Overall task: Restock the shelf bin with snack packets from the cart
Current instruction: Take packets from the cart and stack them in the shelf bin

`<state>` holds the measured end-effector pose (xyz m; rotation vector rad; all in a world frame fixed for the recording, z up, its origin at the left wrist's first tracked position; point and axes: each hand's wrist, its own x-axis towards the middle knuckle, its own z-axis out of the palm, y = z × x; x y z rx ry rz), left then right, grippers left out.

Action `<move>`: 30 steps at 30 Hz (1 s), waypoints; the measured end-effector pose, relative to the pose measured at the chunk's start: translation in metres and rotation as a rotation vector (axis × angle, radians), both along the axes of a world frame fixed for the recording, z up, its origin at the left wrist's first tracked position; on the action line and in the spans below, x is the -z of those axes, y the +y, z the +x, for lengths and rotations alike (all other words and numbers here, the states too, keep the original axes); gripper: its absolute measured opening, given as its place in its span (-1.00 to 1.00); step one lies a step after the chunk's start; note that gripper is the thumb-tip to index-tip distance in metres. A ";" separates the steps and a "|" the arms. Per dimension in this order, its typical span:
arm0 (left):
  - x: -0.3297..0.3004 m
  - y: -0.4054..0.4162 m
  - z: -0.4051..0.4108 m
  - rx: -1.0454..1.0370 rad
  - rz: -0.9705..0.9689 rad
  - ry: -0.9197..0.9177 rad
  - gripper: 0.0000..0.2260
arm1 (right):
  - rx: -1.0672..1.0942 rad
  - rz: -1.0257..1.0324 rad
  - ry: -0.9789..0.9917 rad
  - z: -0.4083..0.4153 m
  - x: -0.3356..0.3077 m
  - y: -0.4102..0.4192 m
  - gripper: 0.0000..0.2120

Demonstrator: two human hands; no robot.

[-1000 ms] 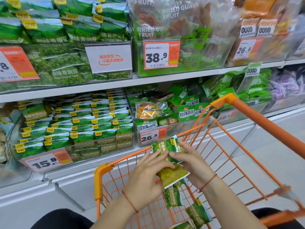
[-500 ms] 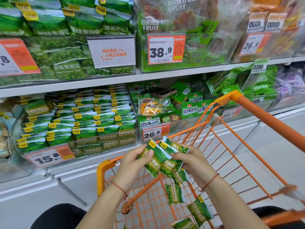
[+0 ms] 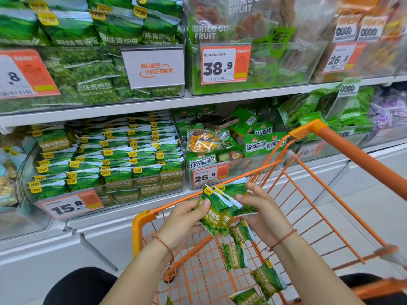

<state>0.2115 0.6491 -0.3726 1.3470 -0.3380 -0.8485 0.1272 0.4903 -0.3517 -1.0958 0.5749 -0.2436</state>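
Both hands hold a small fanned stack of green pea packets point(image 3: 222, 205) above the front rim of the orange cart point(image 3: 141, 225). Left hand point(image 3: 182, 221) grips the stack from the left, thumb pressed on the front packet's face. Right hand point(image 3: 264, 212) pinches the upper right corner of the stack, fingertips on the top edges. The packets overlap loosely, not squared up.

Target looks to be the clear shelf bin point(image 3: 105, 164) marked 15.8, up and left, already packed with rows of the same packets; little free room visible near the front.

Risks, as judged:
- Slick foil, uneven fan: a rear packet may slide out during the reach and drop back into the cart or to the floor.
- Full bin: pushing the stack in could buckle the standing rows or tip front packets over the lip.
- The neighbouring 26.8 bin point(image 3: 211, 177) sits just beside; a careless reach could misplace stock.
- Loose packets point(image 3: 234, 256) remain in the cart basket.
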 end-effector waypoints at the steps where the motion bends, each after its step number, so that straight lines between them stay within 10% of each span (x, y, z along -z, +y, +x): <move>1: -0.001 0.001 0.002 -0.032 -0.045 0.044 -0.63 | 0.024 -0.017 0.001 0.001 0.002 -0.002 -0.76; 11: -0.011 -0.020 -0.006 -0.242 0.044 -0.155 -0.39 | -0.068 -0.115 -0.085 -0.004 -0.001 0.007 -0.85; 17: -0.017 -0.030 -0.019 -0.218 0.011 -0.106 -0.78 | -0.083 -0.090 -0.117 -0.004 -0.005 0.011 -0.72; 21: -0.026 -0.026 -0.024 -0.320 0.019 -0.148 -0.58 | -0.115 -0.077 -0.125 0.000 -0.011 0.020 -0.75; 30: -0.049 0.047 0.013 -0.648 0.126 -0.407 -0.41 | -0.399 -0.632 -0.247 0.063 -0.054 0.089 -0.77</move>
